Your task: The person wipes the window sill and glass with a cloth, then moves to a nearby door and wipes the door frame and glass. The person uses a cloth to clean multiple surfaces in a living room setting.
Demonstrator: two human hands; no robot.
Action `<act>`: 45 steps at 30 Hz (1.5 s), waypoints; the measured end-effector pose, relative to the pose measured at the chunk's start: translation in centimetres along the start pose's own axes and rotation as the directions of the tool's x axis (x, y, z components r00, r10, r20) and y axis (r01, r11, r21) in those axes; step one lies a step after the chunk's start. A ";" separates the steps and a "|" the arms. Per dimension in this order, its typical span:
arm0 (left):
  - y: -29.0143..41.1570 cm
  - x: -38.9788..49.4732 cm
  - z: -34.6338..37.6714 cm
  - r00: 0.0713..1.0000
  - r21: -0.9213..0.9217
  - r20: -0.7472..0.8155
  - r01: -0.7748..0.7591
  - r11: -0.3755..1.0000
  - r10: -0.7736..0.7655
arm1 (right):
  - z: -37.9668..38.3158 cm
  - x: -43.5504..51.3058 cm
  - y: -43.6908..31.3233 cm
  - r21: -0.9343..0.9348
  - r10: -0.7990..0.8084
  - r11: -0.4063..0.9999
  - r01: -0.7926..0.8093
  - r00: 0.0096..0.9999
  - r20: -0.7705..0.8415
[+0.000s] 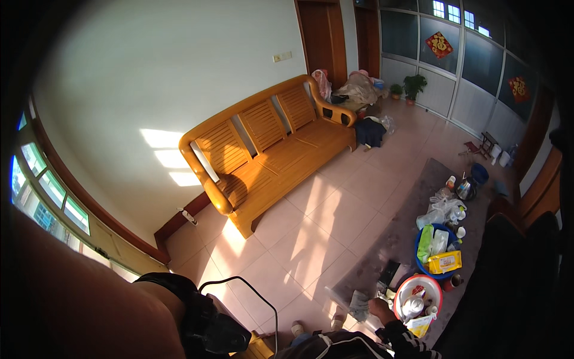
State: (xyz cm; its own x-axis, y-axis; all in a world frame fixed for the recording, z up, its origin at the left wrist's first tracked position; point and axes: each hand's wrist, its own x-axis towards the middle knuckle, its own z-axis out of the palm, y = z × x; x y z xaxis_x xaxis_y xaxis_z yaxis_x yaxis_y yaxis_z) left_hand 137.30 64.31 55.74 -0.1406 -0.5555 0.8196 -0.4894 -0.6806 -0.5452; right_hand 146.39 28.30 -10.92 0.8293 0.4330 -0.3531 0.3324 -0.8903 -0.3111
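Observation:
Blurred bare skin (103, 296), a hand or forearm very close to the lens, fills the lower left. Against it sits a black strapped device (215, 330) with a black cable (251, 280); I cannot tell for certain that this is my left hand, and no fingers show. My right hand (380, 309), in a dark sleeve with white stripes, is at the near corner of the low table (372, 264). Its fingers are beside a grey crumpled item (359, 305); whether they grip it is unclear. Just right of it stands a red-rimmed white basin (397, 298) holding a light-coloured pot (413, 307) and packets.
Farther along the table are a blue basin (419, 256) with a yellow packet (445, 262), plastic bags (437, 213) and a metal kettle (466, 189). A wooden bench (273, 157) stands along the wall. Potted plants (413, 85) stand by a glazed partition (482, 58).

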 end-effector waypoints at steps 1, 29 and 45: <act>-0.3 0.0 -0.1 1.000 0.002 0.001 -0.001 1.000 0.001 | 0.0 0.1 0.1 -0.030 0.036 0.999 -0.033 0.996 0.082; 21.7 -48.1 4.5 -0.774 0.432 0.581 0.555 -0.711 -0.251 | 15.4 11.8 2.2 0.412 0.503 0.779 -0.472 0.864 0.037; 24.9 -53.7 5.1 -0.650 0.557 0.760 0.637 -0.534 0.017 | 12.0 15.0 3.6 0.114 0.614 0.744 -0.658 0.741 0.272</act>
State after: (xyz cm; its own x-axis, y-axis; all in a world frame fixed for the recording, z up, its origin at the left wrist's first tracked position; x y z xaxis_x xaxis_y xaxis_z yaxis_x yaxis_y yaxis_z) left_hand 137.09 74.74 -2.73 0.7369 -0.0131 -0.6759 0.6509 -0.2562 0.7146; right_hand 154.58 33.30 -27.93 0.6967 -0.1876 -0.6924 -0.3498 -0.9315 -0.0997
